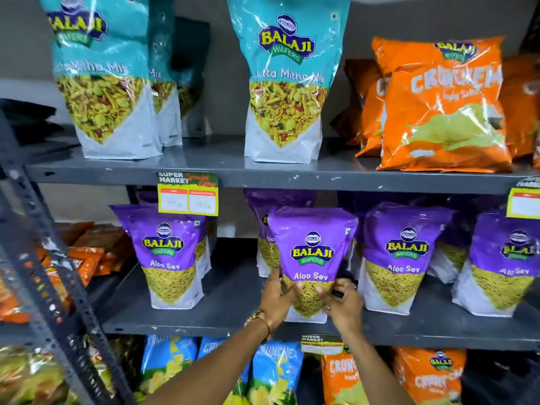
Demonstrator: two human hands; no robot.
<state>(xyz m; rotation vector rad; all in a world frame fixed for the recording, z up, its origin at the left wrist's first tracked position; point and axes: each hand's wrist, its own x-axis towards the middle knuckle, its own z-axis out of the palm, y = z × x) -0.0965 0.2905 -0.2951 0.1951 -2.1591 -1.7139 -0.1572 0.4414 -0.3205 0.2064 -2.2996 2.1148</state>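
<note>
Both your forearms rise from the near edge, over the blue crisp bags and orange crisp bags on the lowest level. A gold wristband sits on your left wrist.

Your left hand clasps the lower left side of the purple plastic Aloo Sev pouch, fingers spread up its edge and thumb across the front. Your right hand grips the lower right side, fingers curled round behind and thumb on the front.

The pouch stands upright between your hands at the near edge of the grey metal middle shelf. I cannot tell whether its white base rests there or is lifted clear.

Matching purple pouches stand apart to its left and close on its right, with more behind it. Farther up, a teal Mix pouch and an orange foil bag stand on the top shelf.
</note>
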